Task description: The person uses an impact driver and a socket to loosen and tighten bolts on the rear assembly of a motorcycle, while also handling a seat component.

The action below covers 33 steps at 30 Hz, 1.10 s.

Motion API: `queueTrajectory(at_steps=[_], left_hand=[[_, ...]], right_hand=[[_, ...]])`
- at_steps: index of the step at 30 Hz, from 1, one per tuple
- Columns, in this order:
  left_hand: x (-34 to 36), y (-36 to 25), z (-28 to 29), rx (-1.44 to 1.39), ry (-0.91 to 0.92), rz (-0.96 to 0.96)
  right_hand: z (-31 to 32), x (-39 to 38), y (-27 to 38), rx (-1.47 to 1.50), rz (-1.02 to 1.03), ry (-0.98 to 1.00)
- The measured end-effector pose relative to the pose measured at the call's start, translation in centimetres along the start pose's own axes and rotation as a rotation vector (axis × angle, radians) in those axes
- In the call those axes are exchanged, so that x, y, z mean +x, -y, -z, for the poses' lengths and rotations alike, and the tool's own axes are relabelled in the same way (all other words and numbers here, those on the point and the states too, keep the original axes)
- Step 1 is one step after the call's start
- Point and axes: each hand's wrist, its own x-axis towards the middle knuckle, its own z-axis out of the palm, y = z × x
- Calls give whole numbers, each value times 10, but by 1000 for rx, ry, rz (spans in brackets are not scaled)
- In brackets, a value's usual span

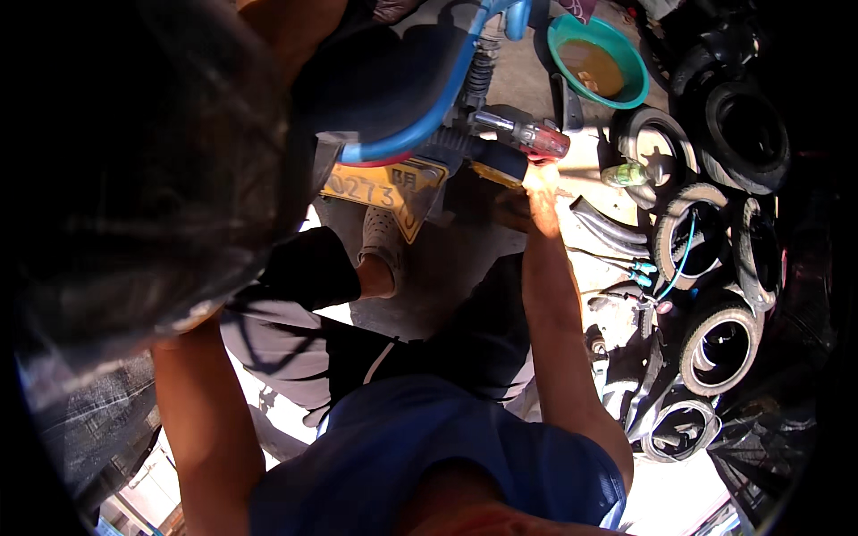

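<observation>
My right arm reaches forward, and my right hand (541, 183) is closed around the lower part of a red power wrench (542, 141). The wrench's silver socket end (494, 121) points left, toward the rear of a blue scooter (407, 138), close by its black spring shock absorber (481, 71). Whether the socket touches a bolt I cannot tell. A yellow licence plate (384, 189) hangs tilted under the scooter's tail. On the left, my left forearm (207, 402) goes up behind a large, dark, blurred object (152, 205), which hides my left hand.
A green basin (639, 71) with brownish water stands at the far right. Several tyres (722, 353) lie along the right, with a green bottle (623, 174) and a blue-ended cable (642, 272) nearby. A foot in a perforated clog (382, 234) is below the plate. A bare limb (290, 31) shows at the top.
</observation>
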Motion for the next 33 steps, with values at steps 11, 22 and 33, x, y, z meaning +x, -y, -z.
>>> queueTrajectory(at_steps=[11, 22, 33], left_hand=[[-10, 6, 2, -119, -70, 210], [-10, 29, 35, -601, -6, 231], [-91, 176, 155, -750, -446, 749]], right_hand=[[-39, -172, -50, -2001, 252, -411], [-129, -243, 12, -2029, 353, -343], [-230, -337, -160, -2676, -828, -49]])
